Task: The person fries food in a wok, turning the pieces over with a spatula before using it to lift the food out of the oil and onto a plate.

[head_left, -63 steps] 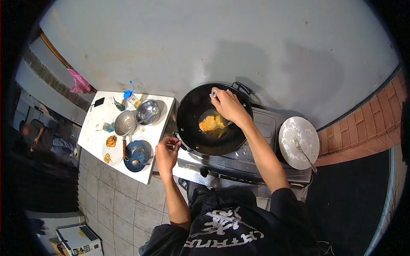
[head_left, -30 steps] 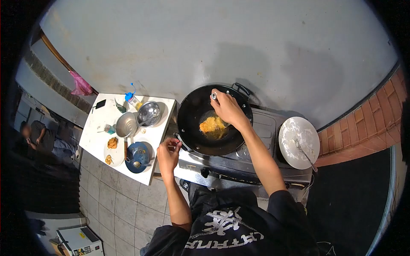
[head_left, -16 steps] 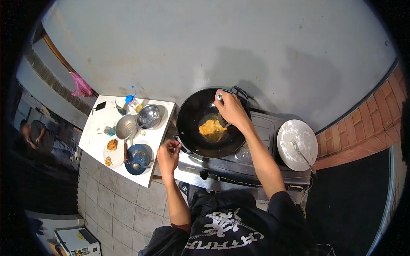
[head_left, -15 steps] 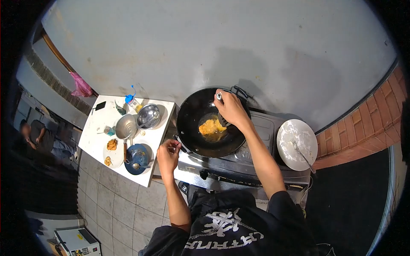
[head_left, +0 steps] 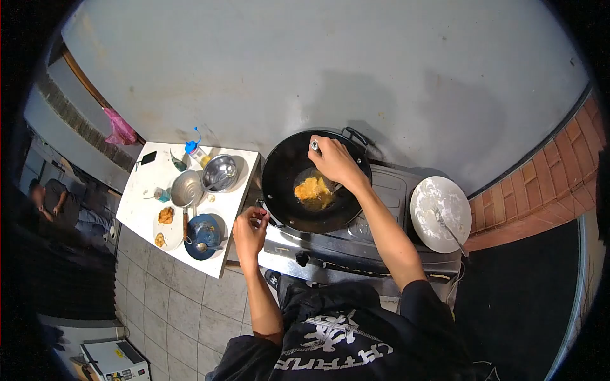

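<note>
Black wok (head_left: 286,168): right hand (head_left: 335,162) clamped on spatula (head_left: 316,147), shifted slightly left over yellow fritter (head_left: 312,188); left hand (head_left: 249,227) fingers still pinching wok handle (head_left: 264,209); frying continues

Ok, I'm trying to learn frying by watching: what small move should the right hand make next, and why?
Probably slide the spatula a little further under the yellow fried piece and lift its edge. The right hand grips the spatula handle over the black wok, its blade seems to sit at the piece's edge, and the left hand is at the wok handle, apparently steadying it.
</note>
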